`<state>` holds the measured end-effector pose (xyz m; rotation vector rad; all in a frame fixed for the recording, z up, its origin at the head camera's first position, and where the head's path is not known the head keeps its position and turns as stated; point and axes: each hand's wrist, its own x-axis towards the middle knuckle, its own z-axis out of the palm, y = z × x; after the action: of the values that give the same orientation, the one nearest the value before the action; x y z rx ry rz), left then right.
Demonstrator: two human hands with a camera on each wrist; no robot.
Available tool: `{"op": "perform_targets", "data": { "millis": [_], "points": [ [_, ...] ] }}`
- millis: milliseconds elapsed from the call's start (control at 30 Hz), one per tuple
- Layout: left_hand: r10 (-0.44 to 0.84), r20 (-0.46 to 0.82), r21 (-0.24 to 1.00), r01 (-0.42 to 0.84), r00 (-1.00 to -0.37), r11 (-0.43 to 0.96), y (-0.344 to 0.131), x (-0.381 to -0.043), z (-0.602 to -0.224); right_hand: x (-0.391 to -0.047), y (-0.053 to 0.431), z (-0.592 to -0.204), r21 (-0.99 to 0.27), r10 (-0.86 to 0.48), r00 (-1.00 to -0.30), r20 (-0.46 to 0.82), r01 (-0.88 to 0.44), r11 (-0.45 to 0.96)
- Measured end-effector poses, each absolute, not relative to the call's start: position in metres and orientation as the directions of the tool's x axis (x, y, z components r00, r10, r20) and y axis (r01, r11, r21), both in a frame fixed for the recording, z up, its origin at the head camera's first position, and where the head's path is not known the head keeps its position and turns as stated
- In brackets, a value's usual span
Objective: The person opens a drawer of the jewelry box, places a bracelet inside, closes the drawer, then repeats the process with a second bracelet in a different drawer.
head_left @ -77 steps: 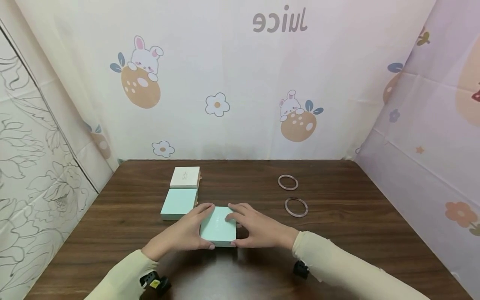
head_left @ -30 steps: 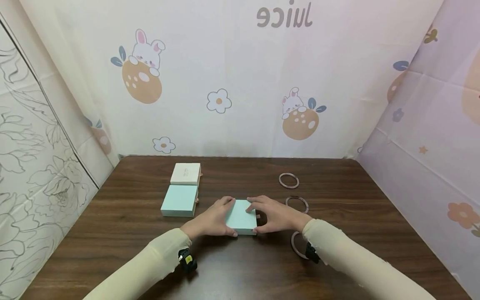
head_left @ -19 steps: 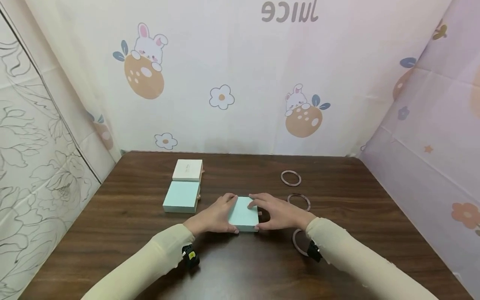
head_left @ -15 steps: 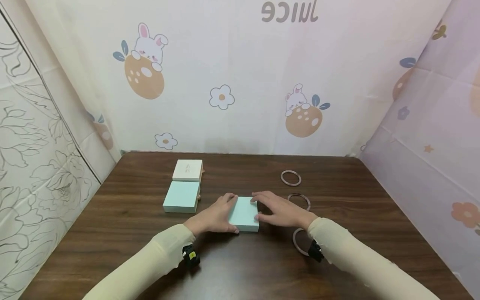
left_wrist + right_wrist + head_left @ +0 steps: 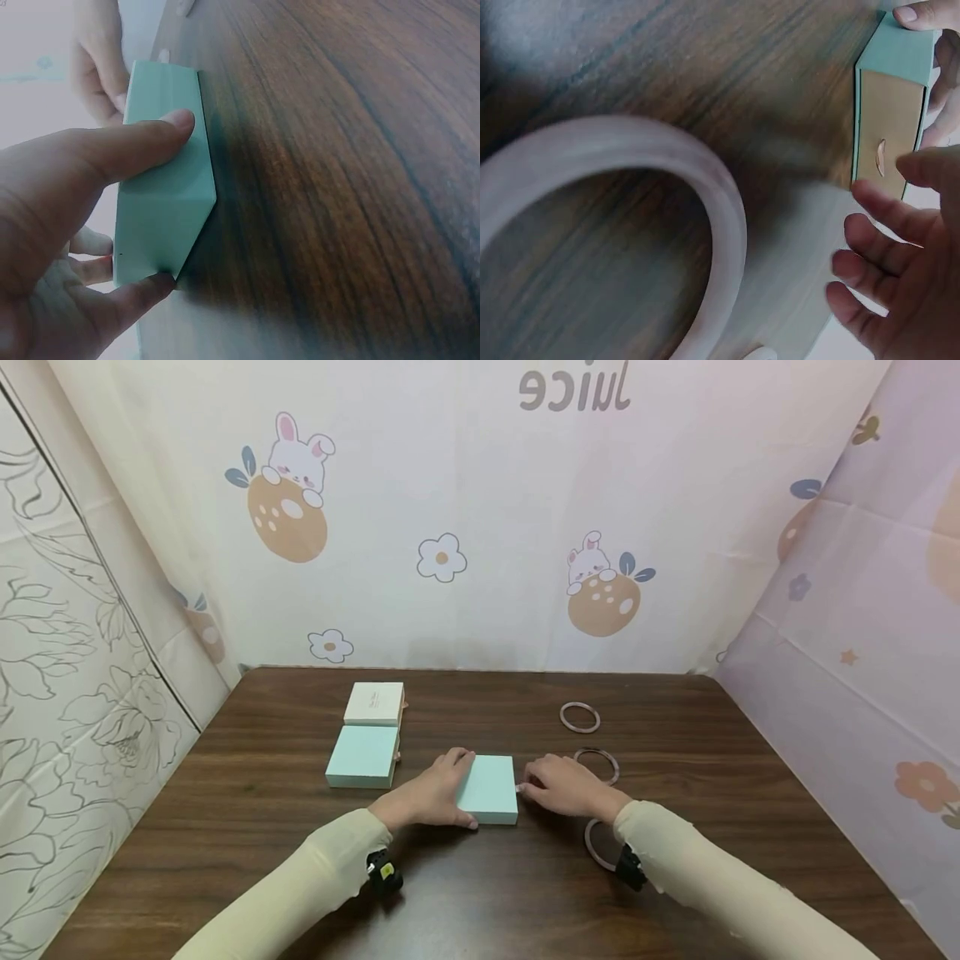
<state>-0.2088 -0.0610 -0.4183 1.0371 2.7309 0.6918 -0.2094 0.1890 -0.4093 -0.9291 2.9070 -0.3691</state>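
Note:
A mint-green drawer box (image 5: 487,787) lies flat on the table. In the right wrist view its beige drawer front (image 5: 889,120) carries a small ribbon pull loop (image 5: 880,157). My left hand (image 5: 435,789) holds the box from the left; its thumb (image 5: 150,146) presses the near side. Just right of the box is my right hand (image 5: 566,785), thumb and forefinger spread close to the loop, not closed round it. A pale pinkish bangle (image 5: 724,217) lies beneath the right wrist.
Another mint drawer box (image 5: 363,755) and a cream drawer box (image 5: 374,702) stand one behind the other at left. Two more bangles, the far bangle (image 5: 580,717) and the middle bangle (image 5: 611,764), lie on the wooden table (image 5: 712,760). A printed curtain hangs behind.
Both hands have shifted the mint box to the right, exposing a third bangle by the right wrist. My right hand has then let go of the box and moved to its ribbon loop.

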Motion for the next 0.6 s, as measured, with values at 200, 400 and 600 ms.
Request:
{"op": "perform_targets", "data": {
  "millis": [200,400,600],
  "points": [
    [0.656,0.014,0.461,0.587,-0.755,0.665,-0.06,-0.209,-0.418,-0.209,0.182,-0.413,-0.285,-0.566,-0.816,-0.121,-0.518,0.807],
    [0.654,0.011,0.46,0.585,-0.757,0.668,-0.059,-0.21,-0.419,-0.21,0.177,-0.416,-0.288,-0.599,-0.796,-0.081,-0.557,0.779],
    [0.647,0.008,0.46,0.577,-0.763,0.675,-0.059,-0.21,-0.42,-0.211,0.175,-0.421,-0.248,-0.614,-0.789,-0.02,-0.591,0.768]
  ]
}}
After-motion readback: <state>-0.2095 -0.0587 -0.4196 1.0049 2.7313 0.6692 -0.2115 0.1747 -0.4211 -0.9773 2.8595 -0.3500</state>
